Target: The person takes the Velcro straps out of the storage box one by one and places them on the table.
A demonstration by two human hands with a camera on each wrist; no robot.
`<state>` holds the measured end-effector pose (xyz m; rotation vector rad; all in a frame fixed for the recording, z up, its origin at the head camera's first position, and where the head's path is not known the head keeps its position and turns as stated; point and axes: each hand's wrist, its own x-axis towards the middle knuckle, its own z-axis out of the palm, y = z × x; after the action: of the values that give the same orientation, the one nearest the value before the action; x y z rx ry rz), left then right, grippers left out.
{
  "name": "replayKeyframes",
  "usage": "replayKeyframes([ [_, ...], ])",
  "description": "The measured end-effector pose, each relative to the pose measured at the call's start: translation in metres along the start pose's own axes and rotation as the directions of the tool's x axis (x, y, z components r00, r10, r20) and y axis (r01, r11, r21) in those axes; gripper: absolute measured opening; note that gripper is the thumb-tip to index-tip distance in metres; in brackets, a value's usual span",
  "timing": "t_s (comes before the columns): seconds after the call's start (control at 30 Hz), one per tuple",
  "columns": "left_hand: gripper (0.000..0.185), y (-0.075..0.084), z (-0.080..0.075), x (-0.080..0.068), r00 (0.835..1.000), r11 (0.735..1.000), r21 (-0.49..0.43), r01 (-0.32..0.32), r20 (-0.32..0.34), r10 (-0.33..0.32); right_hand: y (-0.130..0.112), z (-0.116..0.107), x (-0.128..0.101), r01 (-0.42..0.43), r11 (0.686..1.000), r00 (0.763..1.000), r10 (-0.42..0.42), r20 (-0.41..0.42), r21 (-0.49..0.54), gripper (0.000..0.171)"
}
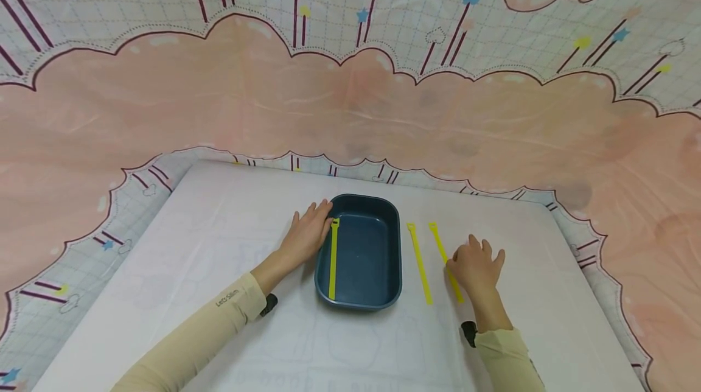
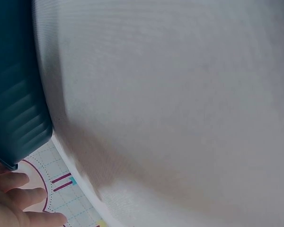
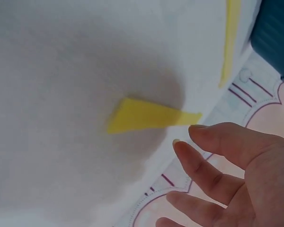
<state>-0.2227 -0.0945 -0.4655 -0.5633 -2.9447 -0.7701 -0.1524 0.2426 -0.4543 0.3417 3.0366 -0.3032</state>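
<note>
A dark blue rectangular tray [image 1: 358, 305] stands on the white table, with one yellow cable tie [image 1: 333, 264] lying lengthwise along its left side. My left hand [image 1: 308, 231] touches the tray's upper left rim, its fingers fairly straight and spread; the left wrist view shows them by the tray's [image 2: 14, 94] corner. Right of the tray lie two more ties, a nearer one [image 1: 420, 267] and a farther one [image 1: 438, 237]. My right hand [image 1: 477, 265] is over the farther tie [image 3: 146, 115]. In the right wrist view, thumb and index finger [image 3: 196, 163] are bent beside it, a small gap between their tips.
The white table [image 1: 230, 209] extends around the tray on all sides. Behind it hangs a patterned cloth [image 1: 350, 106] with pink cloud shapes. A dark band [image 1: 269, 305] sits at the left wrist and another [image 1: 469, 333] at the right.
</note>
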Motion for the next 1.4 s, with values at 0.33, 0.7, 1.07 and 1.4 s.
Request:
replayKeyframes([
  [0.33,0.043,-0.003,0.002,-0.002,1.0,1.0,0.009,-0.002,-0.016,0.002,-0.01,-0.016,0.001,0.093,0.994,0.987,-0.099,-0.129,-0.05,0.028],
  [0.7,0.042,-0.003,0.003,-0.003,1.0,1.0,0.016,0.004,-0.023,-0.004,-0.043,-0.038,0.005,0.165,0.98,0.957,-0.186,-0.223,-0.109,0.027],
  [1.07,0.041,-0.004,0.003,-0.004,1.0,1.0,0.005,-0.003,-0.021,0.004,-0.091,-0.047,0.005,0.273,0.942,0.914,-0.317,-0.254,-0.193,0.025],
  [1.4,0.042,-0.001,0.0,-0.003,1.0,1.0,0.014,0.002,-0.015,-0.001,-0.146,-0.04,0.002,0.364,0.879,0.889,-0.427,-0.167,-0.308,0.037],
])
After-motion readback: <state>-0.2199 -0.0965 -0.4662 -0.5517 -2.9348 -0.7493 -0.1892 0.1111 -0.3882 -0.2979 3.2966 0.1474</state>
